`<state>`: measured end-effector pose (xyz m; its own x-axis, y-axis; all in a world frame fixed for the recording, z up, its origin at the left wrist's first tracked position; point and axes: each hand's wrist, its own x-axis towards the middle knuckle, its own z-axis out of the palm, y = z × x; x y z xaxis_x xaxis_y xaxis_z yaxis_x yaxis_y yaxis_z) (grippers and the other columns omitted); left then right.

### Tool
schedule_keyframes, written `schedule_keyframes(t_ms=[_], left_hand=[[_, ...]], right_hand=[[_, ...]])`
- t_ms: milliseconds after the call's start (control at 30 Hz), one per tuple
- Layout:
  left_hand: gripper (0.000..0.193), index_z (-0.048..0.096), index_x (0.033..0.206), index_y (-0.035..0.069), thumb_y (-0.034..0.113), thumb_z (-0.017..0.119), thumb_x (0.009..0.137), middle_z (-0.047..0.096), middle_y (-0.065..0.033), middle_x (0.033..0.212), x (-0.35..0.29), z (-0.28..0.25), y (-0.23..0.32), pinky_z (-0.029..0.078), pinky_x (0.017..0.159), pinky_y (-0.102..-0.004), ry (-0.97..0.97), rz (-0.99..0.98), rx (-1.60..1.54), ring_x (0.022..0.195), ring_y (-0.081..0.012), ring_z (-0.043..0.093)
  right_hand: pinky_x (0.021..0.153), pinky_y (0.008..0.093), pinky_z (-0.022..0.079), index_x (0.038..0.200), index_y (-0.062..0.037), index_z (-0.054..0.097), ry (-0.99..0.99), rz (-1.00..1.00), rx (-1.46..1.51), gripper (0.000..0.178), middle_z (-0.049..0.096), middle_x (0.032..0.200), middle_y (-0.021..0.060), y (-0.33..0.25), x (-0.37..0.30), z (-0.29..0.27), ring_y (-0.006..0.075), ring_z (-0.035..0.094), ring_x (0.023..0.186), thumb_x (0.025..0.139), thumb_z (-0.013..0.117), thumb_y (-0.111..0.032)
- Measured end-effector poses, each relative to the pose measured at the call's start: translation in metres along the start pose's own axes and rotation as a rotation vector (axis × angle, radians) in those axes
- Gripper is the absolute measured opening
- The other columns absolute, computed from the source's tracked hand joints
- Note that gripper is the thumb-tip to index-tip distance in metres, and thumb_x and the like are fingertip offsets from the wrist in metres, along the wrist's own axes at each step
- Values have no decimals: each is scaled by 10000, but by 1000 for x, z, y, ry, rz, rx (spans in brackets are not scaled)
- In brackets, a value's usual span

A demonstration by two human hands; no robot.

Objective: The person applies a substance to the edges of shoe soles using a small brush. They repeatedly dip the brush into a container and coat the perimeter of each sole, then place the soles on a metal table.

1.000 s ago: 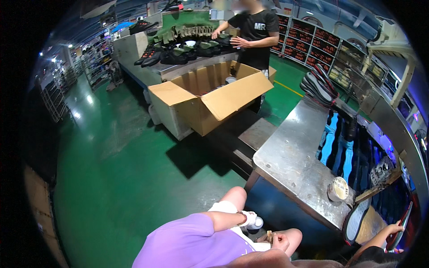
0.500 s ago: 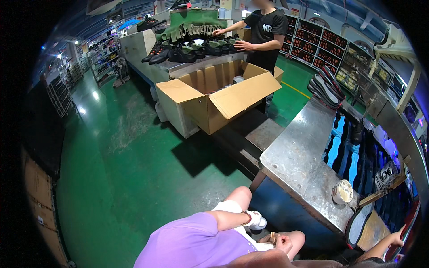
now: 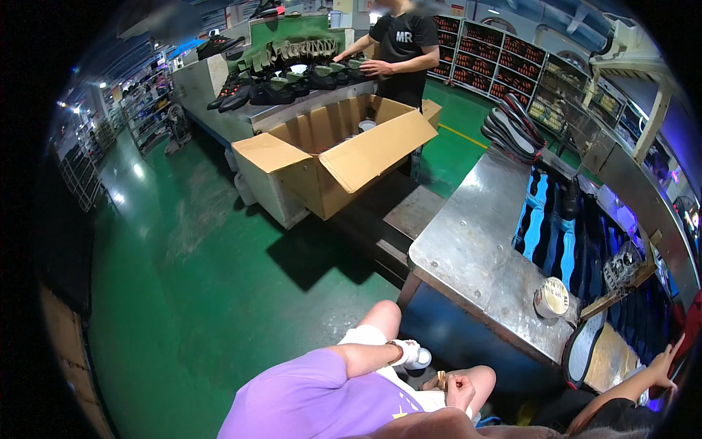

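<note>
Pinched a small tan piece (image 3: pixel 442 380) between the fingertips of the right hand (image 3: pixel 458 391), low down at five o'clock from the middle of the view, just beside a bare knee (image 3: pixel 482 380). Had the left hand (image 3: pixel 410 353) nearby, toward ten o'clock of the right, showing white beyond a brown band (image 3: pixel 397 353) at the wrist; could not tell whether curled or loose. Sat in a purple shirt (image 3: pixel 292 402) and white shorts (image 3: pixel 362 335). Had a metal-topped table (image 3: pixel 468 263) at four o'clock, bearing a pale round tub (image 3: pixel 551 298), with a black-and-white sole (image 3: pixel 581 357) just beside the near end, next to a tan board (image 3: pixel 611 358). Glimpsed a co-worker's hand (image 3: pixel 662 366) farther out at four, close to a red piece (image 3: pixel 686 333) at the dark rim (touching or apart, impossible to tell). Saw stacked soles (image 3: pixel 512 130) at two o'clock, on the table's far end. Saw an open cardboard box (image 3: pixel 311 192) at twelve, dark shoes (image 3: pixel 274 91) on a bench (image 3: pixel 259 113) at eleven, and a standing co-worker (image 3: pixel 407 64) in black between twelve and one. Noticed shelves (image 3: pixel 497 57) between one and two, and green floor (image 3: pixel 168 314) at eight.
</note>
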<state>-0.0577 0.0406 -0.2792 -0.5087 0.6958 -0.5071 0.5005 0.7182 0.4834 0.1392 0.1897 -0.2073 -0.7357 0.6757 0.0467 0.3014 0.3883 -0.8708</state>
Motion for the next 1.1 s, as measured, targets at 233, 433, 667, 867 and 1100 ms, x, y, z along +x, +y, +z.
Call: schedule_keyframes(t_ms=[233,433,667,867,1100], left_hand=[[303,776,1003,108,348,670,852,760,-144,976,21,19,-17,578,748,-398,-33,9,-73,931,-271,743],[257,777,960,88,281,651,847,751,-169,912,26,23,-27,587,730,-396,-16,116,29,877,-289,747],[198,742,930,89,242,624,887,726,-75,788,28,26,-27,549,589,-380,-230,25,-320,686,-208,693],[403,733,846,101,396,495,983,735,-67,735,10,6,-20,515,527,-356,-293,73,-33,613,-191,689],[383,705,790,51,351,534,957,705,-111,677,-8,-9,6,468,506,-386,-284,22,-153,564,-213,626]], right_hand=[[648,340,543,760,22,667,18,41,-11,190,693,713,140,-14,-3,-6,219,675,644,821,760,-131],[661,354,551,754,12,674,5,35,-82,197,701,709,139,-23,-5,-3,233,686,646,803,773,-152],[681,344,565,852,-29,731,14,95,-7,213,733,757,116,6,-1,5,200,719,702,841,765,-239],[672,298,558,841,0,718,-62,100,-30,217,725,751,100,-24,-1,3,146,701,697,870,755,-212],[675,310,556,834,0,714,-42,84,-111,226,716,748,111,-23,-4,-4,181,707,686,861,753,-221]])
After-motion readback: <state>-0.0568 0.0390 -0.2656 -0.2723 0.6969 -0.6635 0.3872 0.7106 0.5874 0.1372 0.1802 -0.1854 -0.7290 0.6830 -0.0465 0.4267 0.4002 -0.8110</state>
